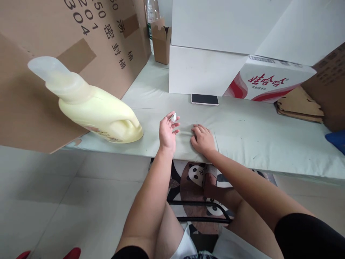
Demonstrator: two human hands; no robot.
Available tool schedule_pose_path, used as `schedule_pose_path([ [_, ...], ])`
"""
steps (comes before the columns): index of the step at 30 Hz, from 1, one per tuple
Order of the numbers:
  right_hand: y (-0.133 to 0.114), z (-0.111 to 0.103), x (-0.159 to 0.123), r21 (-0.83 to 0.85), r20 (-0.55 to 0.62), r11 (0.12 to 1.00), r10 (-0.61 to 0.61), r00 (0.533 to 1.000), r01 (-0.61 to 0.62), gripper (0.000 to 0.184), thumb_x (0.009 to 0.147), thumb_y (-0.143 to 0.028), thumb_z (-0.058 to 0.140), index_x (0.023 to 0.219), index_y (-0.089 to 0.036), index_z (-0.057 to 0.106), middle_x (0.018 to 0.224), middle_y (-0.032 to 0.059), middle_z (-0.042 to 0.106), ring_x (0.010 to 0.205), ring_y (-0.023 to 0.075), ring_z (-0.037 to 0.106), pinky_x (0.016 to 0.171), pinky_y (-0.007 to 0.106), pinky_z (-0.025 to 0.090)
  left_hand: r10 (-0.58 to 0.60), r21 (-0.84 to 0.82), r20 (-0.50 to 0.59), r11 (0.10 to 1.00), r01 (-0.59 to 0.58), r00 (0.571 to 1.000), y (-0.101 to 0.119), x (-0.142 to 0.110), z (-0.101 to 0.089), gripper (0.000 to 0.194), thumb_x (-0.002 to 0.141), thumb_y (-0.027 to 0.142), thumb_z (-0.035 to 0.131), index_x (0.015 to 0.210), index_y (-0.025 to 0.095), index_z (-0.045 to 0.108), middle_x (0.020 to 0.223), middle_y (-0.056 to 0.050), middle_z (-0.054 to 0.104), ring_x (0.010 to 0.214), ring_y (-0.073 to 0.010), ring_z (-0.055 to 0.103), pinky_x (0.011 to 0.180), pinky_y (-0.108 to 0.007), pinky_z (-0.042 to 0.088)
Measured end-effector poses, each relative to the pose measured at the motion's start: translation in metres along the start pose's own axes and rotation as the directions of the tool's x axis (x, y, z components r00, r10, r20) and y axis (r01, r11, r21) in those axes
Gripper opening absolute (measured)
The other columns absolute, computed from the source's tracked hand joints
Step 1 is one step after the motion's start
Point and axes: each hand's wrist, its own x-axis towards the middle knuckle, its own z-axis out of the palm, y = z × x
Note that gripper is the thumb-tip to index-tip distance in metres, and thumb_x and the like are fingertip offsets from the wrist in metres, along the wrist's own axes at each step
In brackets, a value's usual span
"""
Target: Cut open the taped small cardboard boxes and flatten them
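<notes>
My left hand (166, 135) is turned palm up just above the pale green cloth of the table. A small white object (174, 117) is held between its thumb and fingers; it is too small to tell its kind. Beside it my right hand (203, 140) lies palm down on the cloth near the front edge, holding nothing, with its fingers stretched forward. Beyond both hands a phone (205, 99) with a dark screen lies flat, touching neither hand. To the left stands a large pale yellow bottle (105, 109) with a translucent cap.
A big cardboard box (113, 72) stands at the left. White boxes (205, 68) and a red-and-white carton (265, 81) line the back. Flattened cardboard (299, 106) lies at the right. A small brown box (161, 45) and a clear bottle (152, 14) stand in the back corner.
</notes>
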Motion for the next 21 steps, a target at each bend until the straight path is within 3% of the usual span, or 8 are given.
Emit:
schedule_pose_path([
  [3,-0.0002,-0.0005,0.0001,-0.002,0.005,1.0,0.005,1.0,-0.005,0.035,0.088,-0.019,0.051,0.118,-0.015,0.069,0.143,0.0175,0.066,0.142,0.0338,0.054,0.115,0.051,0.042,0.057,0.038,0.015,0.998,-0.058,0.998,-0.0018,-0.0006,0.0007,0.051,0.094,0.046,0.035,0.123,0.024,0.07,0.147,-0.006,0.062,0.136,-0.024,0.055,0.102,-0.035,0.046],
  [6,-0.0002,-0.0009,0.0002,-0.001,0.01,1.0,0.006,1.0,-0.006,0.036,0.088,-0.02,0.051,0.118,-0.015,0.069,0.143,0.0171,0.066,0.141,0.034,0.054,0.115,0.051,0.043,0.063,0.039,0.021,0.997,-0.064,0.998,-0.0024,-0.002,0.0017,0.052,0.096,0.042,0.031,0.127,0.026,0.069,0.16,-0.003,0.052,0.153,-0.0226,0.039,0.123,-0.039,0.028],
  [8,-0.0001,-0.0009,0.0,0.002,0.009,1.0,0.005,1.0,-0.005,0.036,0.088,-0.02,0.051,0.118,-0.014,0.069,0.143,0.0173,0.066,0.141,0.0342,0.054,0.115,0.051,0.043,0.044,0.015,0.029,0.999,-0.044,0.999,-0.0017,-0.0032,0.0019,0.053,0.095,0.043,0.031,0.129,0.026,0.068,0.158,-0.004,0.053,0.151,-0.0243,0.044,0.123,-0.041,0.029],
  [11,-0.0002,-0.0007,-0.0003,0.007,0.006,1.0,0.006,1.0,-0.006,0.036,0.088,-0.02,0.051,0.119,-0.015,0.069,0.144,0.0176,0.066,0.141,0.0346,0.054,0.115,0.052,0.042,0.005,-0.016,0.07,1.0,-0.004,0.998,-0.0004,-0.0051,0.0012,0.057,0.092,0.049,0.035,0.132,0.022,0.065,0.141,-0.012,0.066,0.138,-0.029,0.057,0.112,-0.043,0.042],
  [14,-0.0005,-0.0008,-0.0006,0.009,0.009,1.0,0.01,1.0,-0.01,0.037,0.088,-0.02,0.051,0.119,-0.014,0.069,0.143,0.0175,0.066,0.141,0.0349,0.054,0.115,0.052,0.042,0.034,-0.031,0.121,0.999,-0.031,0.992,-0.0004,-0.0064,-0.0004,0.061,0.088,0.047,0.038,0.14,0.021,0.059,0.135,-0.013,0.069,0.139,-0.0293,0.055,0.108,-0.043,0.045],
  [18,-0.0003,-0.0009,-0.0008,0.011,0.012,1.0,0.01,1.0,-0.01,0.037,0.088,-0.02,0.05,0.118,-0.013,0.069,0.143,0.018,0.066,0.142,0.0351,0.054,0.115,0.052,0.042,0.118,-0.043,0.226,0.993,-0.111,0.967,-0.0012,-0.0052,-0.0035,0.082,0.068,0.028,0.044,0.151,0.032,0.048,0.164,0.001,0.046,0.157,-0.0207,0.033,0.12,-0.043,0.034],
  [21,0.0007,-0.0001,-0.0011,0.012,0.01,1.0,0.004,1.0,-0.004,0.035,0.087,-0.019,0.05,0.117,-0.015,0.069,0.143,0.0179,0.066,0.141,0.0354,0.053,0.115,0.053,0.042,0.132,-0.023,0.244,0.991,-0.131,0.961,-0.0014,-0.003,-0.0058,0.094,0.059,0.027,0.046,0.153,0.031,0.046,0.169,0.005,0.036,0.161,-0.0213,0.025,0.123,-0.044,0.032],
])
